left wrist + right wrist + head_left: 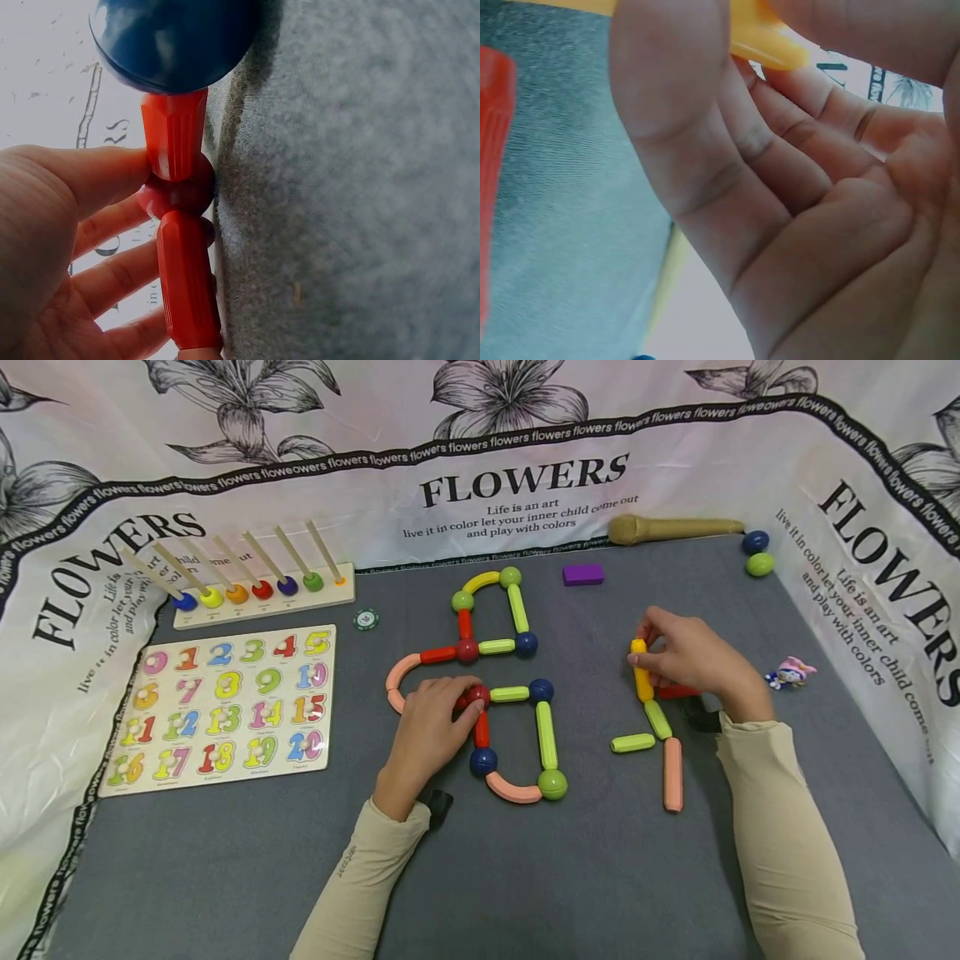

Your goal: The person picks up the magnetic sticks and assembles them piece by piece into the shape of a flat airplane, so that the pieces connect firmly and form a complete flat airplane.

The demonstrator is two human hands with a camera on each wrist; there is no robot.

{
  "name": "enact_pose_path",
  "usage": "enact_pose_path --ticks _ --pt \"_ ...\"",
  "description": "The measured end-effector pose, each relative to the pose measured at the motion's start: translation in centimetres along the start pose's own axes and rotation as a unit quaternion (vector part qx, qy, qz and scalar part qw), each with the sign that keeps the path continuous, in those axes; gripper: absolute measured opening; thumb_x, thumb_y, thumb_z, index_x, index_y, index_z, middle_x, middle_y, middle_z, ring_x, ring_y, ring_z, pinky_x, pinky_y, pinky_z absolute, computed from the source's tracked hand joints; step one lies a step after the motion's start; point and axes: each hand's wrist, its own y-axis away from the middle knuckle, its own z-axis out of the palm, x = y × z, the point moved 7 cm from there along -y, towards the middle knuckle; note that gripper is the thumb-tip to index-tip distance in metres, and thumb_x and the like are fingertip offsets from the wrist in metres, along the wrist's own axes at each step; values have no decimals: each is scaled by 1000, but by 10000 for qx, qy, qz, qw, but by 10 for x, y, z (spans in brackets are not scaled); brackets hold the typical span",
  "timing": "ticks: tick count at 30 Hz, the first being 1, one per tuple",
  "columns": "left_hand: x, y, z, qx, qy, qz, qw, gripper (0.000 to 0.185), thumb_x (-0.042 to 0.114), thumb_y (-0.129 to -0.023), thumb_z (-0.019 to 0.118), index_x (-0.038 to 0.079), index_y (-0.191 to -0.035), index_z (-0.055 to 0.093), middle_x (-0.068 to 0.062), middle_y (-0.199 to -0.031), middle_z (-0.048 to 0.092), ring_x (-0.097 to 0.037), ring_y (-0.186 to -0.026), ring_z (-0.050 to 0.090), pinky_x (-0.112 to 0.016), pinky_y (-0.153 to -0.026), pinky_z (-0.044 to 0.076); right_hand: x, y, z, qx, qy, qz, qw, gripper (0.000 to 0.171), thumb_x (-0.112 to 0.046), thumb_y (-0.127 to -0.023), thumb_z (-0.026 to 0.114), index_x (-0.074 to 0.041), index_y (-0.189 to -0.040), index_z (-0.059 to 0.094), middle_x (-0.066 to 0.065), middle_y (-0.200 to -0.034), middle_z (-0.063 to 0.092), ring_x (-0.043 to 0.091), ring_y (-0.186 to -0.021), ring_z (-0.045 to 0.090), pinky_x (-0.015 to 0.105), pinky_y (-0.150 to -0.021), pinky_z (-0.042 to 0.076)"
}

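Observation:
In the head view my left hand (429, 735) pinches a dark red ball (477, 695) in a joined figure of magnetic sticks and balls. The left wrist view shows the thumb near the joint of that ball (184, 191) and a red stick (180, 131), with a blue ball (176, 37) at the stick's far end. My right hand (697, 656) pinches a yellow stick (642, 672) between thumb and fingers. Green sticks (657, 720) and a pink stick (673, 777) lie just below it; a red stick (678, 692) is partly hidden under the hand.
A wooden number board (225, 710) and a pegged stand (270, 602) are on the left. A poker chip (366, 619), a purple block (582, 575), a tan rod (675, 529), blue (755, 542) and green balls (760, 564) and a small figurine (791, 673) lie farther out.

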Motion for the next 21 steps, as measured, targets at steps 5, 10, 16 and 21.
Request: enact_pose_path --ticks 5,10,16,21 --pt "0 0 -1 43 44 55 10000 32 24 -106 70 10 -134 73 -11 -120 75 -39 -121 61 -56 -99 48 -10 5 -4 38 107 -21 9999 28 -11 -103 72 1 -116 50 18 -102 70 25 -76 72 44 -72 53" --pt "0 0 -1 -5 19 41 10000 32 24 -106 70 10 -135 72 -11 -123 74 -39 -123 61 -56 -101 48 -12 10 -9 84 48 188 9998 29 -8 -102 71 2 -116 47 16 -96 73 28 -80 75 41 -72 53" --pt "0 0 -1 -25 7 34 10000 32 24 -106 70 11 -136 72 -11 -124 74 -39 -124 60 -56 -101 48 -7 14 -16 274 389 29 9989 24 -6 -98 72 1 -112 54 19 -103 66 33 -89 60 44 -72 46" --pt "0 0 -1 -43 13 29 10000 32 24 -106 70 10 -136 72 -11 -125 74 -39 -124 60 -56 -102 47 1 12 -14 144 484 94 9987 20 -6 -97 71 3 -114 62 22 -110 67 35 -95 61 50 -79 49"
